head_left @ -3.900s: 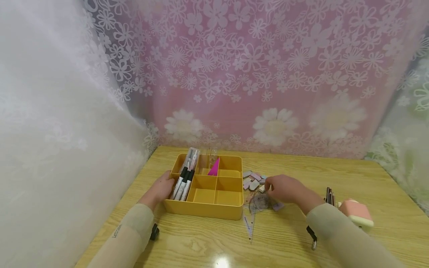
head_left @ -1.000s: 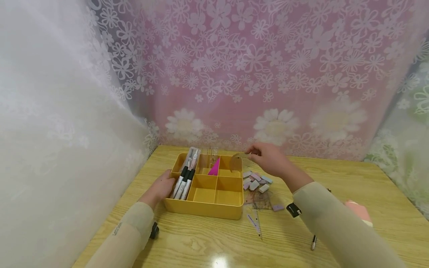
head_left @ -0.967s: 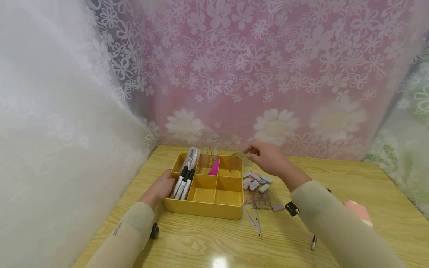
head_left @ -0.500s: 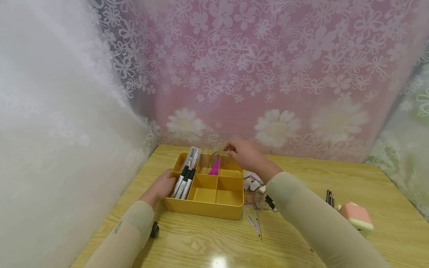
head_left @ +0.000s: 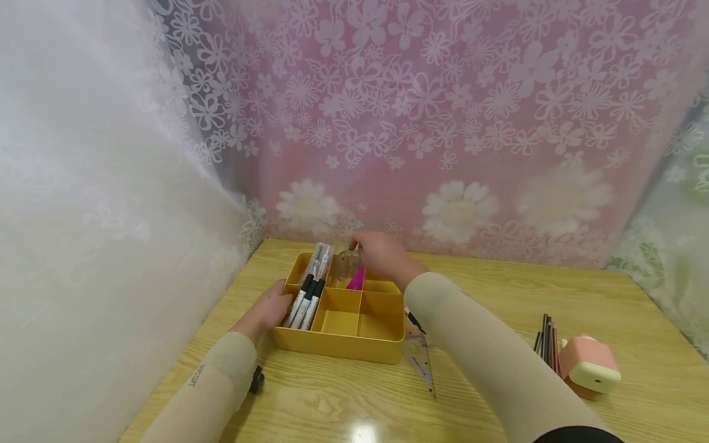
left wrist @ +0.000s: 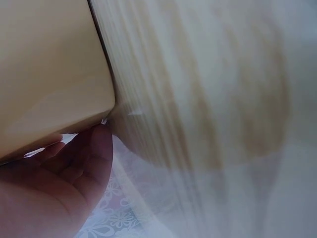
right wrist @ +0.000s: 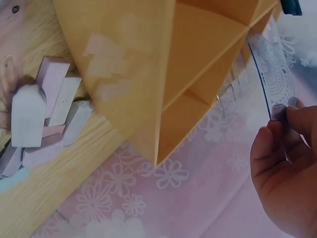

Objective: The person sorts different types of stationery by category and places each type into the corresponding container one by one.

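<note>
In the head view a yellow divided organizer box [head_left: 338, 346] stands on the table. My left hand [head_left: 271, 306] grips its left side; in the left wrist view its curled fingers [left wrist: 94, 158] meet the box edge. Between thumb and fingers, my right hand [head_left: 382, 253] pinches a clear protractor [right wrist: 272, 74] above the back middle compartment. A magenta set square [head_left: 356, 280] leans in that compartment beside other clear pieces. Markers [head_left: 303, 304] with black caps lie in the left compartment, with a clear case of pens [head_left: 318, 261] behind them.
Several pastel erasers [right wrist: 54, 94] lie right of the box, mostly hidden by my right arm in the head view. Clear set squares [head_left: 421, 366] lie near its front right corner. Dark pencils [head_left: 547, 341] and a pink-and-cream sharpener [head_left: 589, 363] sit farther right. A floral curtain [head_left: 443, 123] hangs behind.
My right hand has picked the protractor up from the table, carried it left over the box, and lowered it at the back middle compartment. The left hand has stayed at the box's side.
</note>
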Motion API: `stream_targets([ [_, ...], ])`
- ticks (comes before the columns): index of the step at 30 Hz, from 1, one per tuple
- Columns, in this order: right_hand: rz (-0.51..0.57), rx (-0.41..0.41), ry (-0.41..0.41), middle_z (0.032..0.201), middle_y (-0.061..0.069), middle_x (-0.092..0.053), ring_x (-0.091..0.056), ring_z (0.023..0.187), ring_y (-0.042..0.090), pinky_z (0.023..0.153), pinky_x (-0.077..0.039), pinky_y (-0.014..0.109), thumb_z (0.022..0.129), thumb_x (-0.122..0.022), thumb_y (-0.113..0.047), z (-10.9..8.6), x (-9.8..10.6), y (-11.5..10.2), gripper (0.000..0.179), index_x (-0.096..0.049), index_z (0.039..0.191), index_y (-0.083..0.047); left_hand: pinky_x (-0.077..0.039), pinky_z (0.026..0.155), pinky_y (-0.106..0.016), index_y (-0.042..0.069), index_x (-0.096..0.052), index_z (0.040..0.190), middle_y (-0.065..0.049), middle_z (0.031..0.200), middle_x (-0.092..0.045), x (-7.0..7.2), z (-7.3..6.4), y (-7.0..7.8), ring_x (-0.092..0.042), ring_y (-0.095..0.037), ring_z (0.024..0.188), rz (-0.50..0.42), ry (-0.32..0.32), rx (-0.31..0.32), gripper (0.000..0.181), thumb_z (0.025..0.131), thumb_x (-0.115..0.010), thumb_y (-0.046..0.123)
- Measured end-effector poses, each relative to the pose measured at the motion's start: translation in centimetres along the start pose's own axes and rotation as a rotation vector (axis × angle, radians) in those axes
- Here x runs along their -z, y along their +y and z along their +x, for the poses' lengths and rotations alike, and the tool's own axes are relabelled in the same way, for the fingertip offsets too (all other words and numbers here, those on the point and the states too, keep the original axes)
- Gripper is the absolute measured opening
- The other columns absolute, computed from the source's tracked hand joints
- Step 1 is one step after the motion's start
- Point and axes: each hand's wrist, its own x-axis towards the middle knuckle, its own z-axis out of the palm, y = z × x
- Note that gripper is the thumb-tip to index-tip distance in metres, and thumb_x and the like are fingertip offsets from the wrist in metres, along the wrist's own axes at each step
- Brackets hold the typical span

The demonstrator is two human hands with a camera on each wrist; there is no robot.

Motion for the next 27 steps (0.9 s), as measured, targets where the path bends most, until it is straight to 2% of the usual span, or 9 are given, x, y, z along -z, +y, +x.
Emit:
stream_targets([
  [5, -0.032, -0.010, 0.002, 0.116, 0.001, -0.065, -0.061, 0.102, 0.020, 0.093, -0.053, 0.039, 0.099, -0.050, -0.002, 1.1, -0.8, 0.2, 0.031, -0.069, 0.119, -0.017, -0.025, 0.116, -0.058, 0.003, -0.036, 0.152, -0.022, 0.151, -0.045, 0.0, 0.4, -0.2, -0.038, -0.040, 0.141, 0.007, 0.006, -0.004, 0.049, 0.106, -0.034, 0.021],
  [15, -0.096, -0.021, 0.016, 0.111, -0.001, -0.066, -0.060, 0.100, 0.019, 0.092, -0.053, 0.038, 0.097, -0.051, 0.000, 2.5, -2.3, 0.9, 0.032, -0.071, 0.114, -0.018, -0.026, 0.116, -0.058, 0.002, -0.039, 0.149, -0.022, 0.149, -0.047, -0.2, 0.2, -0.5, -0.041, -0.040, 0.139, -0.004, 0.007, 0.005, 0.048, 0.105, -0.036, 0.019],
  [23, -0.053, -0.053, 0.022, 0.118, 0.003, -0.066, -0.061, 0.106, 0.023, 0.095, -0.052, 0.039, 0.097, -0.051, 0.003, 2.9, -2.2, 1.2, 0.036, -0.069, 0.121, -0.016, -0.025, 0.116, -0.059, 0.002, -0.038, 0.150, -0.022, 0.151, -0.045, -0.2, 0.1, -0.5, -0.038, -0.040, 0.141, -0.005, -0.002, 0.012, 0.048, 0.106, -0.035, 0.019],
  [27, -0.030, -0.057, 0.002, 0.122, 0.004, -0.066, -0.061, 0.109, 0.023, 0.095, -0.052, 0.039, 0.096, -0.049, 0.005, 3.1, -2.0, 1.4, 0.039, -0.068, 0.124, -0.015, -0.026, 0.116, -0.058, 0.002, -0.040, 0.149, -0.022, 0.149, -0.047, -0.2, 0.2, -0.3, -0.040, -0.039, 0.140, -0.006, 0.007, -0.004, 0.047, 0.106, -0.036, 0.018],
])
